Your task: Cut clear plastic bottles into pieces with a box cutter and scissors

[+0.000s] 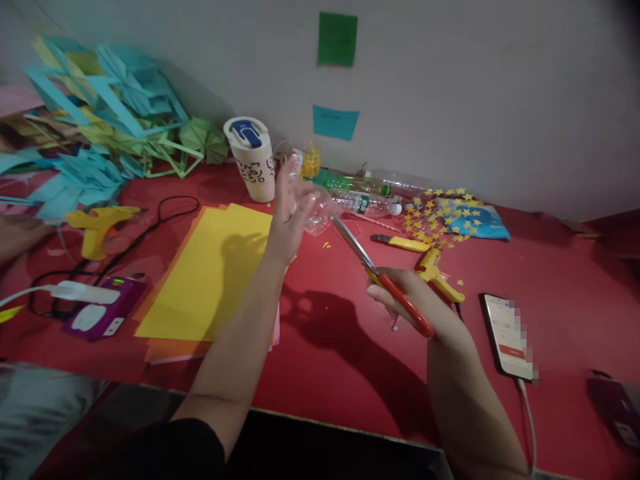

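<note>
My left hand [290, 217] is raised over the table beside the yellow paper stack, its fingers closed on a piece of clear plastic [317, 207]. To the right, my right hand [400, 293] grips red-handled scissors [383, 277], whose blades point up and left. The blade tips are at the lower right edge of the plastic; whether they touch it is unclear. Yellow and orange sheets [210, 267] lie under and left of my left forearm.
A white cup [253, 163], plastic bottles [367, 202], a yellow cutter [403, 243], star cutouts [443, 217] and a yellow glue gun [437, 277] stand or lie behind. A phone [509, 337] is right. Left are a power strip [105, 310], another glue gun [97, 227], paper shapes [125, 93] and another person's hand.
</note>
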`<state>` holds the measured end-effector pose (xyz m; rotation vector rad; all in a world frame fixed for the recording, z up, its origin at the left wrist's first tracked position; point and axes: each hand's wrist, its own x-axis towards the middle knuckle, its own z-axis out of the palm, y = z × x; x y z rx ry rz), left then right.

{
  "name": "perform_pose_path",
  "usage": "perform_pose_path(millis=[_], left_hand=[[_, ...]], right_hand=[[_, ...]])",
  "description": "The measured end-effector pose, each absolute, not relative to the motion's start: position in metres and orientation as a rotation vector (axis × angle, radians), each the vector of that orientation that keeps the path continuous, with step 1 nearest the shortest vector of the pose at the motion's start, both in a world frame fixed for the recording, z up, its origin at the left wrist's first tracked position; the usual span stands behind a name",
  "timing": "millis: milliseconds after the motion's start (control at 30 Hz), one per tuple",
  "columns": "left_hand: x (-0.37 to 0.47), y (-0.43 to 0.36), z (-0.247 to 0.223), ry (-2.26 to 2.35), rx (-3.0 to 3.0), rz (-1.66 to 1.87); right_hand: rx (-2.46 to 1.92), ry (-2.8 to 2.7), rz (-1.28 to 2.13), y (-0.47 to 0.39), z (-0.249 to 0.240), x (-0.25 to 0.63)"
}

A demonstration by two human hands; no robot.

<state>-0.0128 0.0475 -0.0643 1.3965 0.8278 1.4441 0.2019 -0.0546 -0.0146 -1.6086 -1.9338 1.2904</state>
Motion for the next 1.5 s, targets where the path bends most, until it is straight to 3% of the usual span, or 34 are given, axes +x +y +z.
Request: perform_pose_path(millis=[267,1500], left_hand=[[-0.019,0.042,-0.056,0.612,1.245,1.444],[-0.012,0.049,-0.066,0.849,1.164,1.534]], right_hand=[[-1.655,-1.876,1.267,-0.054,-0.017,0.202],[-1.718,-2.061,1.275,-0.055,-0.013,0.199]])
